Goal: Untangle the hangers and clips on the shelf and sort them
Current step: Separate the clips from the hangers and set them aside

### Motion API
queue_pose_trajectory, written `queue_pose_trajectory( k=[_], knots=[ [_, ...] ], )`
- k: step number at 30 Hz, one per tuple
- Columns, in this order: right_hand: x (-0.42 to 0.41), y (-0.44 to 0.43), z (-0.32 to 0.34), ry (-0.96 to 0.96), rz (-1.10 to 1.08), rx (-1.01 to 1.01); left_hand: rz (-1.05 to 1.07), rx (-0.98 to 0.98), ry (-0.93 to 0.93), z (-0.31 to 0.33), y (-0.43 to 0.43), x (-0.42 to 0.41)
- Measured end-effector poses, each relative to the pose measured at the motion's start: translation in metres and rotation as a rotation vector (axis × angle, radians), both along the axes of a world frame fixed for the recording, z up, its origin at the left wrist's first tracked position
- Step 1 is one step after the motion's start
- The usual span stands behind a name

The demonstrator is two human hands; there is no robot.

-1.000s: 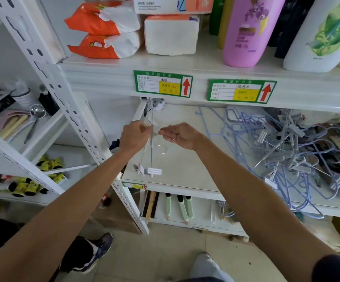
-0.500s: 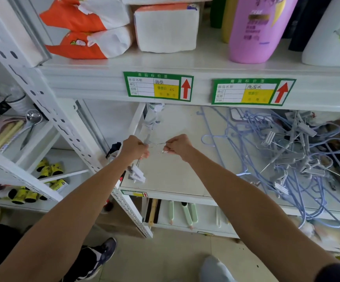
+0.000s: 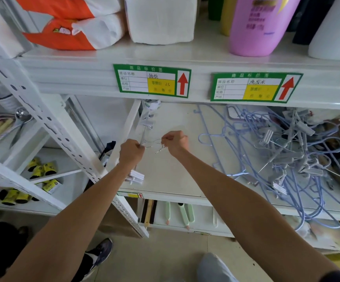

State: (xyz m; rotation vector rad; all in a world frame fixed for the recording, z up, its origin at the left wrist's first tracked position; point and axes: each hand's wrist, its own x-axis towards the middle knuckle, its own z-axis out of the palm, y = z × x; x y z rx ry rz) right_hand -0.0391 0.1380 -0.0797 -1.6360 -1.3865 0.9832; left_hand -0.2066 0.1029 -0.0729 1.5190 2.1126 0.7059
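On the shelf (image 3: 175, 176), the clip hanger (image 3: 147, 124) stands far left, the tangled hangers (image 3: 291, 151) heaped at right.

Directly below the left price label (image 3: 151, 81): left hand (image 3: 131, 151) grips the rod of a white clip hanger (image 3: 147, 124); right hand (image 3: 174, 142), just beside, pinches thin wire hooks (image 3: 157, 145). Below-right of the label: tangled blue hangers (image 3: 287, 151) on the shelf (image 3: 175, 180).

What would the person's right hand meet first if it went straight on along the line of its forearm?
Likely the white clip hanger that the left hand grips, near its upper clips. The right hand itself pinches the wire hooks lying between. Depth is unclear.
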Motion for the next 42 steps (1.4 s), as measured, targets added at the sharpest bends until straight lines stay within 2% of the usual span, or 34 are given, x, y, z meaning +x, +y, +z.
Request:
queue_pose_trajectory(
  k=[5,11,15,17,25,29,37,42],
  knots=[
    [-0.007,0.002,0.005,-0.04,0.038,0.05,0.039,0.001,-0.073,-0.004,0.002,-0.005],
    [-0.015,0.003,-0.025,-0.062,0.025,-0.024,0.021,-0.023,-0.091,-0.007,-0.001,-0.005],
    [-0.012,-0.006,-0.032,-0.073,0.03,-0.047,-0.077,-0.179,-0.078,-0.007,0.001,0.001],
    [-0.012,-0.009,-0.033,-0.103,0.05,-0.046,-0.121,-0.242,0.001,-0.008,0.005,0.002],
    [-0.014,-0.015,-0.029,-0.284,0.167,-0.035,-0.215,-0.252,0.347,-0.005,0.009,0.006],
    [-0.014,-0.017,-0.028,-0.384,0.182,-0.038,-0.262,-0.255,0.456,-0.009,-0.001,0.002],
    [-0.023,-0.011,-0.029,-0.406,0.165,-0.025,-0.26,-0.275,0.375,-0.012,-0.008,-0.012],
    [-0.028,-0.009,-0.029,-0.352,0.166,-0.061,-0.231,-0.175,0.396,-0.01,-0.008,-0.016]
  ],
)
